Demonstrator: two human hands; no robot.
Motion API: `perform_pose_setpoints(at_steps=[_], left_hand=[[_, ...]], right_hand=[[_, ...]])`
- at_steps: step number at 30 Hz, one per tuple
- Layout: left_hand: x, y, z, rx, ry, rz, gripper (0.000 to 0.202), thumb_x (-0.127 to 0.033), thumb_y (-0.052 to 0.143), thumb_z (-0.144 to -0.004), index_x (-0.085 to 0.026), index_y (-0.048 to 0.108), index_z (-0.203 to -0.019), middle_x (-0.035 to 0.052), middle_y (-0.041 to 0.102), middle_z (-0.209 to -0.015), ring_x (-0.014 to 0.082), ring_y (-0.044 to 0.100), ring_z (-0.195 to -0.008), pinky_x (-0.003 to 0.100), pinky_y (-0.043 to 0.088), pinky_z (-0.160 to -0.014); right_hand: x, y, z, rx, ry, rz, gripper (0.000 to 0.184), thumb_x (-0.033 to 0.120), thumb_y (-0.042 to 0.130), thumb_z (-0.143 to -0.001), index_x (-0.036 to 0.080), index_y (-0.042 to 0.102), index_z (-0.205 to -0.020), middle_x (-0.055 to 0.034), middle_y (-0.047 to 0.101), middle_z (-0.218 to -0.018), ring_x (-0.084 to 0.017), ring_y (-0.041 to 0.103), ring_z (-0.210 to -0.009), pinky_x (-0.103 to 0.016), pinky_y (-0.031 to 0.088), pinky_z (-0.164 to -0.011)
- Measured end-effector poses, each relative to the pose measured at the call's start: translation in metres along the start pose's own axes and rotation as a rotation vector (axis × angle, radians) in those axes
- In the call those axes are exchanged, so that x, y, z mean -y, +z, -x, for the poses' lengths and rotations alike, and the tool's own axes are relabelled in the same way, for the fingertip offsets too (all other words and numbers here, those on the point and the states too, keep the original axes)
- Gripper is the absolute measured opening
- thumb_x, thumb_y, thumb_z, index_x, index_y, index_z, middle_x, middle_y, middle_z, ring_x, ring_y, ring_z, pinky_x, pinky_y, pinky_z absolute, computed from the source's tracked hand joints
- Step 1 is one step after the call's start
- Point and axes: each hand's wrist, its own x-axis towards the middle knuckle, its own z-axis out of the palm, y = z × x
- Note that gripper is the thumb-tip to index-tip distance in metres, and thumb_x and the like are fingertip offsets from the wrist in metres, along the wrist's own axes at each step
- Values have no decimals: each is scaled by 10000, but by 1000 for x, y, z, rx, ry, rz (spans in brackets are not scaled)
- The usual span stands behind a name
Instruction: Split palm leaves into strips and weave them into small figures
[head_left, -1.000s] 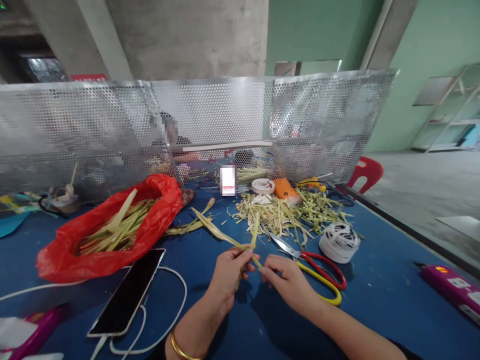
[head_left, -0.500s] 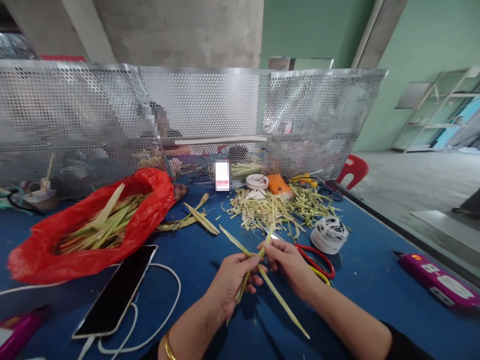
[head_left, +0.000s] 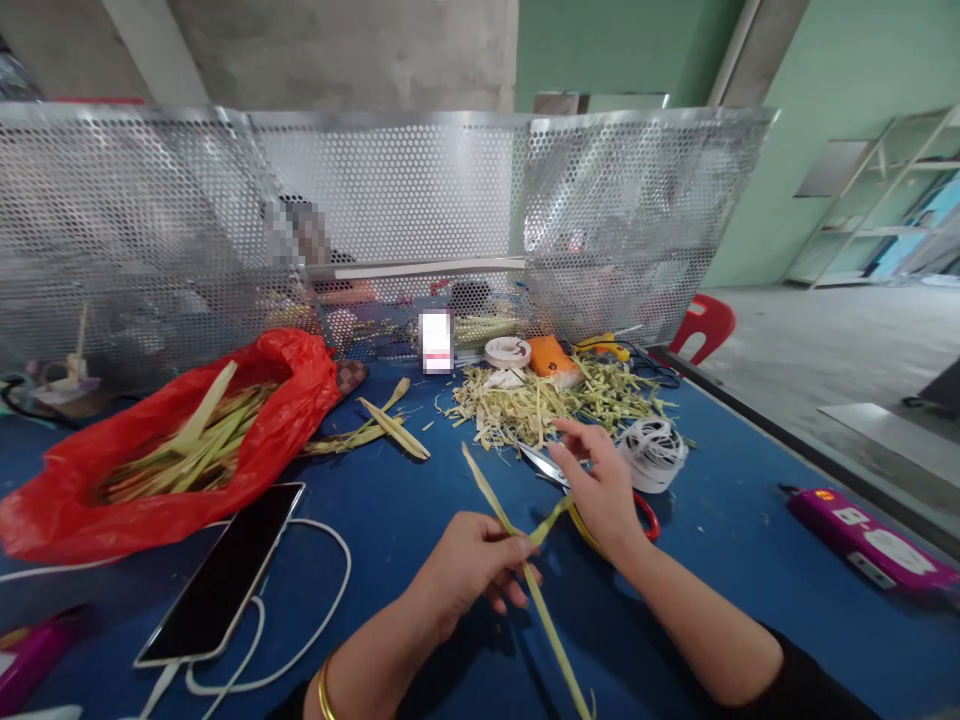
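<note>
My left hand [head_left: 469, 565] is closed in a pinch on a long pale green leaf strip [head_left: 544, 625], which runs from the table [head_left: 420, 500] ahead down toward my body. A shorter strip crosses it at the pinch and points toward my right hand [head_left: 600, 480]. That hand is lifted with its fingers apart and hovers over the scissors [head_left: 536, 462], whose red and yellow handles lie partly hidden beneath it. Just beyond it are a white spool of thread [head_left: 654, 452] and a pile of leaf scraps [head_left: 536, 400].
A red plastic bag [head_left: 300, 410] of leaf strips lies at the left, with a phone [head_left: 225, 570] on a white cable [head_left: 300, 645] beside it. A purple device [head_left: 870, 540] sits at right. A perforated metal screen [head_left: 390, 210] closes the table's far side; a person sits behind it.
My right hand has let go of the strips and moved forward and right over the scissors, fingers spreading. My left hand has kept its pinch and drawn the strips nearer. The view shifted slightly.
</note>
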Motion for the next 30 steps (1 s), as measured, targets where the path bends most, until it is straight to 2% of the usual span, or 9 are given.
perform_pose_setpoints(at_steps=[3,5,7,10,13,16,18,23,30], left_hand=[[3,7,3,62,-14,-106,223,-330,660,-667,-108,654,-689,82,706,-680,107,594,-430,167,389,-361],[5,11,3,91,-15,-153,221,-329,671,-655,-110,646,-665,75,701,-668,106,587,-416,168,388,-358],[7,14,3,107,-18,-164,261,-369,674,-659,-112,647,-693,70,696,-655,104,577,-400,169,381,-353],[8,14,1,89,-31,-128,395,-500,637,-683,-110,650,-739,72,687,-625,111,572,-397,176,372,-353],[4,8,-1,30,-9,-38,452,-564,619,-678,-113,641,-698,66,678,-619,115,575,-414,183,371,-361],[0,2,-3,-72,35,96,377,-490,604,-722,-122,620,-644,27,635,-566,107,572,-437,173,367,-372],[-2,-1,-4,-137,47,194,328,-434,592,-750,-124,616,-645,6,596,-523,97,554,-435,164,353,-370],[-3,-1,-7,-168,85,396,246,-342,624,-751,-112,626,-664,7,585,-536,75,531,-447,143,319,-372],[-7,-1,-1,-46,138,515,96,-172,617,-722,-99,672,-749,68,673,-694,107,597,-584,201,477,-565]], right_hand=[[9,0,5,350,-146,157,142,330,635,-788,205,702,-777,6,575,-646,-143,521,-636,-272,412,-643],[13,5,13,562,-64,154,199,326,667,-755,188,648,-612,35,527,-562,-109,464,-538,-232,368,-531],[15,9,18,639,30,105,225,305,660,-752,180,597,-576,54,478,-525,-93,416,-500,-212,332,-477],[16,8,21,577,-27,62,153,255,589,-806,185,596,-671,46,513,-565,-99,439,-519,-218,359,-503],[20,-1,22,470,-340,124,100,213,529,-847,194,597,-777,-4,611,-688,-127,526,-604,-266,412,-615],[22,-5,27,446,-652,243,101,145,503,-850,200,587,-852,-33,650,-740,-153,570,-665,-313,419,-691],[22,-5,30,445,-769,310,129,107,495,-848,198,582,-876,-43,666,-761,-161,583,-686,-323,419,-707],[19,1,32,447,-712,373,135,99,495,-864,198,584,-845,-37,670,-755,-164,598,-699,-322,408,-706],[18,2,30,327,-692,403,115,102,525,-857,188,586,-814,-17,660,-728,-152,578,-682,-326,371,-719]])
